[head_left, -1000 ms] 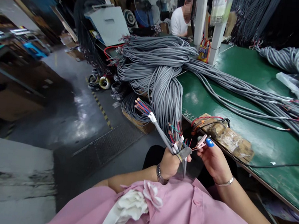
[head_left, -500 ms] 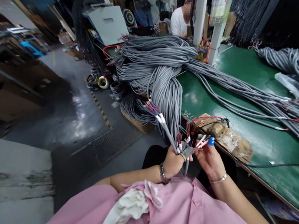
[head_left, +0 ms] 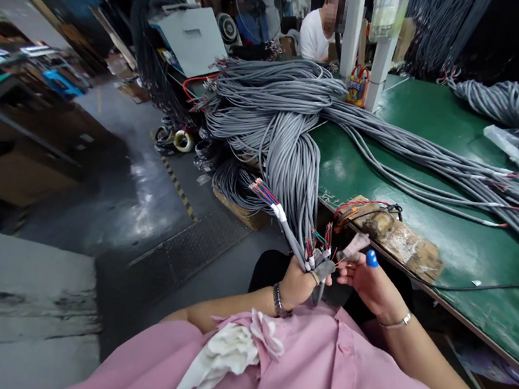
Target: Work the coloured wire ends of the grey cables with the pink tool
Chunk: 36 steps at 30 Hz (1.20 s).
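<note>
My left hand (head_left: 298, 285) is closed around several grey cables (head_left: 292, 238), below their white-banded ends. Stripped red, blue and brown wires (head_left: 263, 190) fan out of the longest ones. A grey cover sits on the left thumb, pressed against the bundle. Close on its right, my right hand (head_left: 370, 288) has curled fingers and a blue cap (head_left: 371, 258) on its thumb. At those fingers is a small pale pink clip-like tool (head_left: 357, 243), smeared by motion. Thin bared strands run between the two hands; the exact grip on them is hidden.
A large heap of grey cables (head_left: 291, 141) drapes over the green bench (head_left: 428, 239). A taped wooden block (head_left: 399, 238) with wires lies at the bench edge. A person in a white shirt (head_left: 314, 35) sits behind. Patterned metal plate (head_left: 188, 245) covers floor at left.
My right hand has shifted slightly right, its thumb further from the wires. The pale pink tool has turned and blurred. My left hand keeps its hold on the cables.
</note>
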Each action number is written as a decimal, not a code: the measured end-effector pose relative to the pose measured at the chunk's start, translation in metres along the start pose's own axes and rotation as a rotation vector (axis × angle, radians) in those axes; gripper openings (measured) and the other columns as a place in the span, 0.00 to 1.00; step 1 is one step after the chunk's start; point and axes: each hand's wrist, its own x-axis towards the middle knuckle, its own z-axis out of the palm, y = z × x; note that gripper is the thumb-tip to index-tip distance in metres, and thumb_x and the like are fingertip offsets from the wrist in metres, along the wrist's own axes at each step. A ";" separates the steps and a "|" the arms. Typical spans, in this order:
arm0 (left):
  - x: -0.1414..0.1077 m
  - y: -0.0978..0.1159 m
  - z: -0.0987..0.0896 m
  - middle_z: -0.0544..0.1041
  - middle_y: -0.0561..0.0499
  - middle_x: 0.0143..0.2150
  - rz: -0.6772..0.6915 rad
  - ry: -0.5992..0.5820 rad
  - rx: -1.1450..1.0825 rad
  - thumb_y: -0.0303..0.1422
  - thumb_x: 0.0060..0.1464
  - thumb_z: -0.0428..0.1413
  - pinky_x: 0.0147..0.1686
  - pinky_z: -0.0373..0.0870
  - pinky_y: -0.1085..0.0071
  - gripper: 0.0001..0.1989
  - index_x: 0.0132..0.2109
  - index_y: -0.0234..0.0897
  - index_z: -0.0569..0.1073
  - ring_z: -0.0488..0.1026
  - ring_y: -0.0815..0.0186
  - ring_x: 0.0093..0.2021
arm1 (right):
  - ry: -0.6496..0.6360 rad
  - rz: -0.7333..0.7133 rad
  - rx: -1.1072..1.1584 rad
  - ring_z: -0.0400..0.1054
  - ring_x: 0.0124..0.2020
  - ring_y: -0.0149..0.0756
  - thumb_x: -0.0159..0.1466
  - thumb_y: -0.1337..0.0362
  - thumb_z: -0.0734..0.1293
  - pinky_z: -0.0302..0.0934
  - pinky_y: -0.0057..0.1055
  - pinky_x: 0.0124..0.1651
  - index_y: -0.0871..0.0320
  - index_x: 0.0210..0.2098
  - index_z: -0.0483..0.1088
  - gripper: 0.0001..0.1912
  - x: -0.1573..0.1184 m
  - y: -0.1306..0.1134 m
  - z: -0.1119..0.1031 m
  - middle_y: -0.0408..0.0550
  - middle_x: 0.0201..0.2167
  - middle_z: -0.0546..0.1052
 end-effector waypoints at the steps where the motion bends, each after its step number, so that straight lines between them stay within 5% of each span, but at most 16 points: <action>1: -0.001 0.000 -0.001 0.74 0.49 0.22 0.002 -0.008 0.002 0.41 0.52 0.59 0.27 0.66 0.73 0.17 0.24 0.32 0.73 0.68 0.70 0.23 | -0.002 0.004 -0.063 0.69 0.33 0.35 0.57 0.46 0.68 0.64 0.33 0.38 0.58 0.36 0.75 0.21 -0.003 -0.001 0.001 0.49 0.34 0.76; 5: -0.001 -0.002 -0.002 0.74 0.49 0.22 0.017 -0.055 0.046 0.41 0.51 0.60 0.26 0.65 0.73 0.17 0.23 0.32 0.73 0.68 0.70 0.23 | 0.055 -0.078 -0.258 0.67 0.28 0.31 0.58 0.59 0.72 0.61 0.29 0.35 0.58 0.29 0.72 0.09 -0.007 -0.001 0.015 0.44 0.26 0.75; 12: 0.003 -0.007 -0.007 0.73 0.49 0.22 -0.067 -0.292 0.082 0.41 0.48 0.62 0.25 0.66 0.73 0.16 0.26 0.31 0.76 0.69 0.69 0.22 | 0.103 -0.167 -0.376 0.66 0.23 0.32 0.57 0.55 0.71 0.62 0.33 0.32 0.56 0.30 0.71 0.12 -0.010 0.007 0.029 0.42 0.24 0.74; 20: 0.004 -0.005 -0.010 0.77 0.46 0.25 -0.064 -0.092 -0.049 0.43 0.52 0.59 0.31 0.68 0.72 0.17 0.28 0.31 0.78 0.72 0.67 0.27 | 0.122 -0.165 -0.255 0.66 0.29 0.30 0.56 0.59 0.73 0.60 0.28 0.34 0.57 0.35 0.73 0.10 -0.010 0.012 0.020 0.44 0.30 0.76; 29: 0.003 0.000 -0.011 0.75 0.47 0.22 -0.075 -0.249 0.058 0.45 0.48 0.61 0.27 0.68 0.72 0.18 0.26 0.31 0.78 0.70 0.68 0.24 | 0.110 -0.154 -0.312 0.65 0.21 0.32 0.57 0.55 0.72 0.55 0.30 0.26 0.56 0.29 0.71 0.11 -0.007 0.010 0.033 0.43 0.21 0.75; 36: 0.001 -0.008 -0.010 0.76 0.47 0.24 -0.052 -0.033 -0.042 0.43 0.52 0.58 0.33 0.69 0.70 0.18 0.26 0.33 0.77 0.73 0.65 0.29 | 0.230 -0.209 -0.331 0.60 0.23 0.29 0.55 0.58 0.73 0.54 0.28 0.28 0.56 0.28 0.72 0.09 -0.005 0.011 0.032 0.41 0.22 0.72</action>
